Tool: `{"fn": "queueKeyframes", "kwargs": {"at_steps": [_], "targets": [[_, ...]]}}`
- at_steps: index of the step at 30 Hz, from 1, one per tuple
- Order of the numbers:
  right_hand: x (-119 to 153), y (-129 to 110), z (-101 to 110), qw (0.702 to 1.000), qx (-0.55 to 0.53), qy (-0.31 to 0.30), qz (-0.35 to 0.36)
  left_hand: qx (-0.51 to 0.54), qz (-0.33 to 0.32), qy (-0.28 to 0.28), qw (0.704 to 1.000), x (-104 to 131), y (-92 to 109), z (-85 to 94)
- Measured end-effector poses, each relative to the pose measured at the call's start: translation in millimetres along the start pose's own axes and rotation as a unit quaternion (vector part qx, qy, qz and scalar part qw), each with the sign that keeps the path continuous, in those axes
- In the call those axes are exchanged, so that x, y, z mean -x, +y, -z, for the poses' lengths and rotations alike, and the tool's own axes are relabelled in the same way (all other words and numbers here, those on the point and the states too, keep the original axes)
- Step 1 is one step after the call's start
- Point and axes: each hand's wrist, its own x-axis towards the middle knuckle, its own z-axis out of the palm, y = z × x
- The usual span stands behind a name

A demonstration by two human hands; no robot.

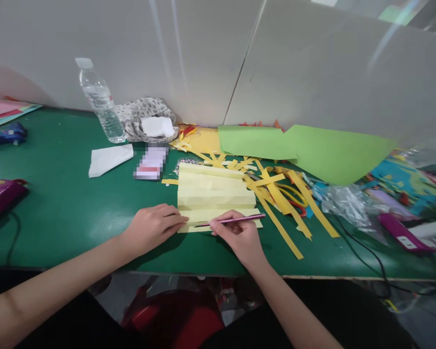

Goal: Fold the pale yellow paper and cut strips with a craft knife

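A pale yellow sheet (214,185) with several crosswise folds lies on the green table near its front edge. My right hand (238,236) is closed on a thin pink pen (240,219), whose tip points left and down at the lower part of the sheet. At the sheet's lower left edge rests my left hand (154,228), fingers together and fingertips on the paper. Whether it pinches the edge or only presses on it is hard to tell.
Yellow strips (276,194) and scissors (292,194) lie right of the sheet, green paper (334,150) behind. A bottle (101,104), a phone (151,162) and white paper (111,159) stand or lie at the left. Purple devices (3,198) sit at both sides.
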Motion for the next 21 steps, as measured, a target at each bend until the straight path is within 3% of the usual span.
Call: {"fn": "queueKeyframes", "kwargs": {"at_steps": [6,16,21], "targets": [[-0.2,2.0,-12.1,1.000,0.027,-0.013,-0.001,0.006,-0.006,-0.003,1.000,-0.2,-1.9,-0.1],[-0.3,-0.3,-12.0,0.998,0.037,-0.029,-0.043,0.005,-0.023,0.020,1.000,1.2,-4.7,-3.6],[-0.9,3.8,-6.7,0.999,0.034,-0.005,-0.042,0.001,-0.029,0.035,0.999,0.1,-3.3,-3.2]]}}
